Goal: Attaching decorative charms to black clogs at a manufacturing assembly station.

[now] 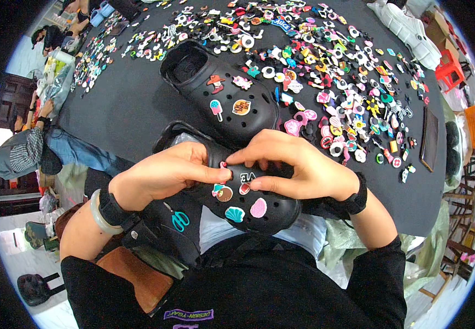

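So the black clog (248, 200) is sitting right in front of the body, held up off the bench edge between both hands, toe end pointing down toward the lap and heel end up toward the bench, so its long axis runs pretty much away from the person. Left hand (163, 175) comes in from the left, thumb and forefinger pressed together, pinching a small reddish charm (225, 165) right on the top of the clog. Right hand (298, 164) curls over the upper part from the right, fingers pressed down on the clog to hold it. Both hands are touching it, but the left one's doing the fine pinching. The clog already has a few charms stuck in: a brown round one, a teal shell (235, 214), a pink oval (258, 208). Just beyond on the black bench (122, 104) is a second black clog (221, 90) with its own charms, and to the right a big scatter of loose colourful charms (352, 77).
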The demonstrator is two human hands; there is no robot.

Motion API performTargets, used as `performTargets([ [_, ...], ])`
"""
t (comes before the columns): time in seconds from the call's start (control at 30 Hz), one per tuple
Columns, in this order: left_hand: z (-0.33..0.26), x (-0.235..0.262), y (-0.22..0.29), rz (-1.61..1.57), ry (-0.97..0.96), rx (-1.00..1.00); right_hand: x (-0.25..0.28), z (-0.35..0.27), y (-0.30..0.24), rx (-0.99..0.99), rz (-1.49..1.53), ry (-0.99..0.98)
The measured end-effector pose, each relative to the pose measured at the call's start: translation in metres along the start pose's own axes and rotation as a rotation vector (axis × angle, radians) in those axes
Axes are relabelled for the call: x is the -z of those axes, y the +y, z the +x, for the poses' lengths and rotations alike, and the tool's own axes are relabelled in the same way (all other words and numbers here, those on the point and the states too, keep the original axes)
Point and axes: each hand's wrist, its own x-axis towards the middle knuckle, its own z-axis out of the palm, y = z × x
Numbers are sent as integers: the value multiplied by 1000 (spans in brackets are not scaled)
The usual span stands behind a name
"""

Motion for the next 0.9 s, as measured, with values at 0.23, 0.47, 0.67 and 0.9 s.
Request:
performTargets([
  [0.23, 0, -8, 0, 98, 59, 6, -2, -2, 7, 136, -34, 28],
  [0.47, -4, -23, -4, 113, 153, -38, -3, -3, 5, 118, -10, -5],
  [0.67, -20, -31, -8, 216, 229, -18, -2, -8, 10, 180, 48, -33],
  [0.9, -54, 10, 2, 302, 266, 36, 3, -10, 4, 52, 94, -52],
])
